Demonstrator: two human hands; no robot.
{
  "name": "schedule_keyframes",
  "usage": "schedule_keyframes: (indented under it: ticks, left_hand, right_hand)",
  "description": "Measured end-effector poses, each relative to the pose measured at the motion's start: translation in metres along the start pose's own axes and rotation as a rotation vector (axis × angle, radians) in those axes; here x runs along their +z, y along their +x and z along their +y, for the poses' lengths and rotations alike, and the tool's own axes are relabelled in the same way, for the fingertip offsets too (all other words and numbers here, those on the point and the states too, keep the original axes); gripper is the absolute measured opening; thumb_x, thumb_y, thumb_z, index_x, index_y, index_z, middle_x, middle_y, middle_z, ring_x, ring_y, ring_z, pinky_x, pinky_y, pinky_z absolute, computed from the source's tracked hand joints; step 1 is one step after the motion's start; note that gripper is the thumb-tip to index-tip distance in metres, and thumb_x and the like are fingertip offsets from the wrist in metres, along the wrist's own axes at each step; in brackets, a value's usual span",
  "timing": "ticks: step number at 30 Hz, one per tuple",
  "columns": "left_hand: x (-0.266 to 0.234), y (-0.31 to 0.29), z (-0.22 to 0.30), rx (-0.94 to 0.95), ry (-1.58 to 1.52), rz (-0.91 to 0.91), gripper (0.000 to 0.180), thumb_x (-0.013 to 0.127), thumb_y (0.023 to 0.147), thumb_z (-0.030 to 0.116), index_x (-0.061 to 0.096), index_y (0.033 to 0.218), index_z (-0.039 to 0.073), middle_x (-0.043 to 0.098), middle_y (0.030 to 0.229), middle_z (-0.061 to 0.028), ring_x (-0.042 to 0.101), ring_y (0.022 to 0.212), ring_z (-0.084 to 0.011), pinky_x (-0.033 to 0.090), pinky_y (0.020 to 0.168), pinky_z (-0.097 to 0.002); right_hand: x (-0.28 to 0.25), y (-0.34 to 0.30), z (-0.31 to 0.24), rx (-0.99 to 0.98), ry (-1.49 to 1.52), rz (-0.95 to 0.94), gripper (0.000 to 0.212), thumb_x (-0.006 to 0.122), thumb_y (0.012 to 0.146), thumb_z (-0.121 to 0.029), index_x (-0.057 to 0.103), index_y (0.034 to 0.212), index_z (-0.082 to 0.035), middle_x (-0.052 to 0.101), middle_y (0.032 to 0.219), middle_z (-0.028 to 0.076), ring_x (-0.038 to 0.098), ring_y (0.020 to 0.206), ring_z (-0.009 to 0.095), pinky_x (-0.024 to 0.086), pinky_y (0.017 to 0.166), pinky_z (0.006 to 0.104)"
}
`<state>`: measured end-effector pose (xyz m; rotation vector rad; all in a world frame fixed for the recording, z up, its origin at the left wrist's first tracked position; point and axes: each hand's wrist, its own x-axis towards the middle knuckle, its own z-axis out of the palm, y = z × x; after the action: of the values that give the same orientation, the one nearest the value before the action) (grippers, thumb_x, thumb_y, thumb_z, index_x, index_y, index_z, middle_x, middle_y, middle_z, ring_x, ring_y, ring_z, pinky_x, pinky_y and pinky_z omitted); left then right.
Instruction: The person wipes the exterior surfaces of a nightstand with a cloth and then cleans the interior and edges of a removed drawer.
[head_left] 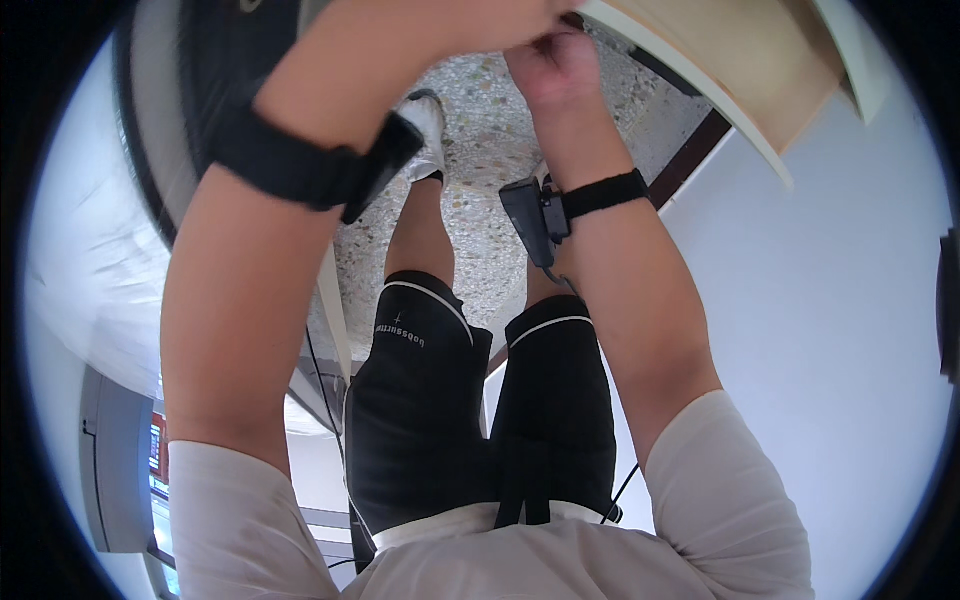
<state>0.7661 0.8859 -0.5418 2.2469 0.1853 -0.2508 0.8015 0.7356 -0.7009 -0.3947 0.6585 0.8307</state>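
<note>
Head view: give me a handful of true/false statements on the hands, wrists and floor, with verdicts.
1. Both hands are raised to the top of the picture, close together. True: the left hand and right hand meet there.
2. The right wrist is bare. False: it wears a thin black strap with a small black box-shaped device.
3. The left wrist carries a wide black band. True.
4. The floor is plain grey carpet. False: it is a speckled terrazzo floor.
5. A pale beige wooden panel with a white edge sits beside the right hand. True.

Head view, steeply downward, close.
</note>
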Motion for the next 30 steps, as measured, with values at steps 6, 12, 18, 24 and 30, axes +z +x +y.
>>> schedule_keyframes:
  ticks: [6,12,18,24,30]
  left_hand:
    - [-0.001,0.015,0.031,-0.157,-0.112,-0.032,0.031,0.05,0.104,0.027,0.066,0.117,0.003,0.069,0.098,-0.0193,0.067,0.092,-0.0304,0.052,0.085,-0.0387]
    - [0.004,0.023,0.047,-0.248,-0.259,0.013,0.038,0.048,0.107,0.03,0.066,0.12,0.0,0.067,0.101,-0.0062,0.059,0.095,-0.0144,0.049,0.086,-0.0299]
    - [0.016,0.026,0.04,-0.265,-0.102,0.08,0.035,0.047,0.107,0.026,0.066,0.116,-0.001,0.064,0.104,-0.0085,0.059,0.091,-0.0173,0.048,0.083,-0.0303]
    - [0.012,0.034,0.044,-0.175,-0.071,0.031,0.034,0.046,0.107,0.025,0.067,0.115,0.0,0.065,0.105,-0.0136,0.061,0.093,-0.0214,0.048,0.083,-0.0329]
    - [0.016,0.033,0.021,0.001,0.042,0.097,0.033,0.047,0.106,0.025,0.067,0.112,0.0,0.066,0.107,-0.016,0.062,0.097,-0.0295,0.048,0.087,-0.0392]
  right_hand:
    - [-0.063,-0.014,-0.136,-0.264,-0.117,-0.023,0.032,0.053,0.096,-0.005,0.058,0.127,0.001,0.063,0.126,0.022,0.064,0.115,0.035,0.059,0.097,0.048]
    - [-0.093,-0.05,-0.299,-0.122,-0.051,0.1,0.02,0.044,0.1,-0.002,0.058,0.114,0.001,0.064,0.117,0.018,0.063,0.113,0.031,0.055,0.1,0.0421]
    - [-0.044,-0.1,-0.334,-0.399,-0.297,0.323,0.028,0.044,0.1,-0.001,0.055,0.125,0.003,0.059,0.13,0.02,0.058,0.121,0.033,0.05,0.107,0.0476]
    - [-0.004,-0.127,-0.344,-0.429,-0.477,0.473,0.032,0.037,0.104,-0.004,0.046,0.134,0.001,0.055,0.134,0.02,0.056,0.124,0.035,0.05,0.106,0.0502]
    - [0.066,-0.143,-0.276,-0.567,-0.483,0.546,0.032,0.031,0.106,-0.007,0.044,0.134,0.004,0.054,0.131,0.022,0.057,0.118,0.035,0.051,0.104,0.0513]
